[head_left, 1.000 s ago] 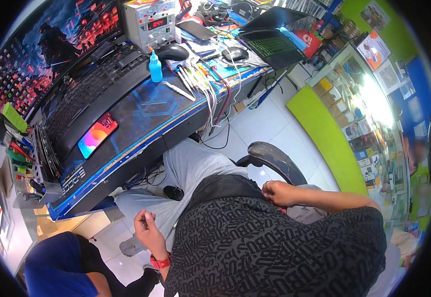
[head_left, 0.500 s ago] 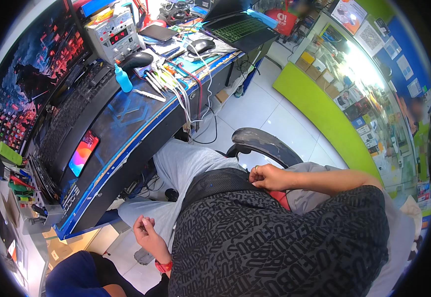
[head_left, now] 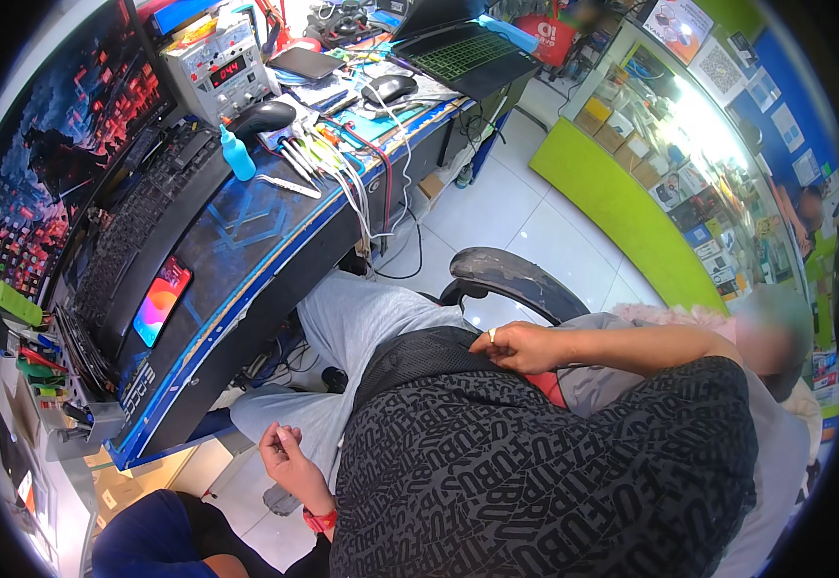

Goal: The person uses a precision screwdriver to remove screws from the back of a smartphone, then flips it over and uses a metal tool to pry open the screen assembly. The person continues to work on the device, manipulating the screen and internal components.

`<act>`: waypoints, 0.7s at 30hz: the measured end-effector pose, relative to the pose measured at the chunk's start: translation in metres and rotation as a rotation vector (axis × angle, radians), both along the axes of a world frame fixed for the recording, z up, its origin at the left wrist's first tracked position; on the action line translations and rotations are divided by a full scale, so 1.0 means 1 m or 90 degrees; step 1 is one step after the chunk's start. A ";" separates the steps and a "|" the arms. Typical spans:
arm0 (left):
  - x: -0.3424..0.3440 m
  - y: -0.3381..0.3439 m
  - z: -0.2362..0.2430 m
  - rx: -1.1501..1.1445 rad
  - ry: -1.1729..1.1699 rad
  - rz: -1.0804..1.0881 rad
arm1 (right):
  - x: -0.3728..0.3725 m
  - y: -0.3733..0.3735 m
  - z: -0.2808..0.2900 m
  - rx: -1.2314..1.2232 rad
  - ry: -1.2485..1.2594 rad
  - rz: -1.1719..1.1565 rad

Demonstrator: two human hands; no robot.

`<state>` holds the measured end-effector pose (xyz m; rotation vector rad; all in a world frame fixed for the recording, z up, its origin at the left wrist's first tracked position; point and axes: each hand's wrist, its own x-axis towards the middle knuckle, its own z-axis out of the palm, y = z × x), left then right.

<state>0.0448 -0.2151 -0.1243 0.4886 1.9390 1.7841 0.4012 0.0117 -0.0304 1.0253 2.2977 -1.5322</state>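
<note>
My right hand point(head_left: 523, 348), with a ring on one finger, rests at my waist. Its fingers are bent together against the black mesh band point(head_left: 419, 358) along the hem of my dark patterned shirt point(head_left: 554, 472). Whatever lies between those fingertips is hidden. Beside my light grey trousers point(head_left: 366, 313), my left hand point(head_left: 294, 462) hangs with its fingers curled in, and nothing shows in it. A red band point(head_left: 320, 521) circles that wrist. The nearest bench item is a phone point(head_left: 162, 302) with a lit, colourful screen.
On the workbench point(head_left: 246, 231) stand a keyboard point(head_left: 140, 217), blue bottle point(head_left: 237, 154), tweezers point(head_left: 289, 186), cables point(head_left: 342, 173), power supply point(head_left: 222, 72) and laptop point(head_left: 467, 58). A chair armrest point(head_left: 516, 279) is behind my right hand. A person point(head_left: 771, 332) is at right; another's blue clothing point(head_left: 145, 535) shows lower left.
My right hand has slid slightly left along the black band. A person has come into view at the right. The power supply's display reads differently. My left hand has stayed in place.
</note>
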 end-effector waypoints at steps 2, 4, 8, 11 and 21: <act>0.000 0.000 -0.001 0.006 -0.005 0.006 | -0.002 0.001 0.000 -0.014 -0.001 -0.002; -0.001 -0.001 -0.003 -0.001 0.000 0.005 | -0.003 0.002 -0.001 -0.008 -0.005 0.009; 0.000 0.002 0.003 -0.017 0.004 0.019 | -0.001 0.004 0.001 -0.014 -0.035 0.031; 0.002 0.002 0.005 -0.011 0.000 0.017 | -0.001 -0.001 -0.012 0.005 0.064 0.013; 0.002 0.002 0.005 0.000 -0.016 0.026 | -0.015 0.010 -0.003 -0.038 -0.053 0.173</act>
